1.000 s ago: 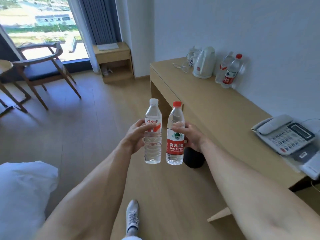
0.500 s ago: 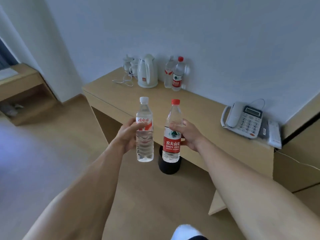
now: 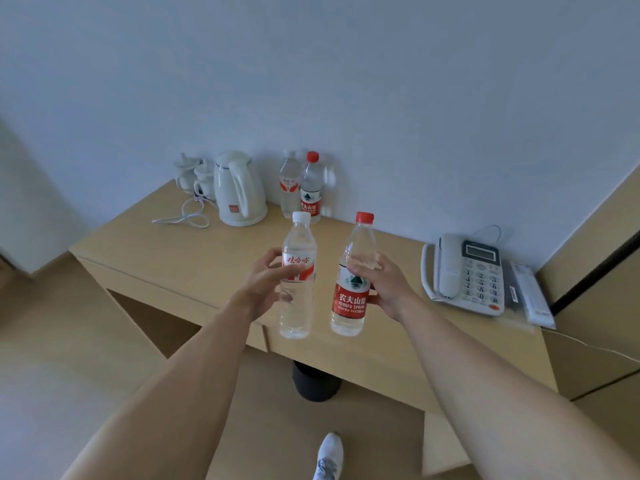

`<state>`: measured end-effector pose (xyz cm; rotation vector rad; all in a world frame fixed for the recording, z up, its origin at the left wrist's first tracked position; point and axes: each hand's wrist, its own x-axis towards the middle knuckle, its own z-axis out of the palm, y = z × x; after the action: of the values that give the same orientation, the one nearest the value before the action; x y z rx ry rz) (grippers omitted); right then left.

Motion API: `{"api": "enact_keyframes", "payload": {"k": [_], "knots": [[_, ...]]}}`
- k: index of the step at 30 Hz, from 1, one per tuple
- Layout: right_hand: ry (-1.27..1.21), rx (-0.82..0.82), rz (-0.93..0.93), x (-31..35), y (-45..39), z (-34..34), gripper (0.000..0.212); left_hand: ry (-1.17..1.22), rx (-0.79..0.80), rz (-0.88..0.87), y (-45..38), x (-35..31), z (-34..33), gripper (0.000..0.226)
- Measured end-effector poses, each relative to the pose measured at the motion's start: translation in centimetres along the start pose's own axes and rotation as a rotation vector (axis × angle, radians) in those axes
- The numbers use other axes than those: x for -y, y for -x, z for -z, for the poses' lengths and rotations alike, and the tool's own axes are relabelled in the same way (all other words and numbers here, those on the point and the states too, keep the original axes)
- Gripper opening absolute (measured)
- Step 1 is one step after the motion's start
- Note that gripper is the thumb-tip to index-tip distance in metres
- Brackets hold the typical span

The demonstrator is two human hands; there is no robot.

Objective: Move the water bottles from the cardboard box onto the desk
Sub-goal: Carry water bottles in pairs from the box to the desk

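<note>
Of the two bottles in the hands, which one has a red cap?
The red-capped bottle in the right hand; the left hand holds a white-capped bottle.

A light wooden desk (image 3: pixel 180 265) against the wall carries a white kettle (image 3: pixel 239 190) with two cups (image 3: pixel 194 176) at nine o'clock of it, two water bottles (image 3: pixel 304 188) at three o'clock, and a telephone (image 3: pixel 465 273) at the right end.

the white-capped bottle (image 3: pixel 297 278) and the red-capped bottle (image 3: pixel 353 275) are clear, glossy plastic with smooth printed film labels. two more bottles (image 3: pixel 303 187) by the wall look the same. the surface (image 3: pixel 194 258) is pale wood-look laminate, smooth and matt. the kettle (image 3: pixel 239 188) is smooth white plastic with a slight sheen; the cups (image 3: pixel 194 176) beside it look like glazed white ceramic. the telephone (image 3: pixel 465 273) is matt grey-white plastic. the wall (image 3: pixel 346 71) is matt.
</note>
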<state>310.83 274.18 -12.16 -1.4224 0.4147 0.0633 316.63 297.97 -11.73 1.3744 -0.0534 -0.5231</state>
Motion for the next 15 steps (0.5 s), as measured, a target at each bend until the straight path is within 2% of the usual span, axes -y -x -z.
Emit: {"api": "enact_keyframes", "payload": {"k": [4,8,15], "knots": [[-0.028,-0.03,0.019,1.4,-5.2,0.6,0.046,-0.016,0.02,0.014,-5.7,-1.7,0.0,0.069],[-0.013,-0.064,0.052,2.7,-9.8,1.9,0.053,-0.082,0.063,0.003,-10.7,-2.9,-0.7,0.069],[0.073,-0.158,0.118,4.0,-13.8,4.1,0.051,-0.184,0.152,-0.035,-17.8,-4.1,-2.0,0.071]]}}
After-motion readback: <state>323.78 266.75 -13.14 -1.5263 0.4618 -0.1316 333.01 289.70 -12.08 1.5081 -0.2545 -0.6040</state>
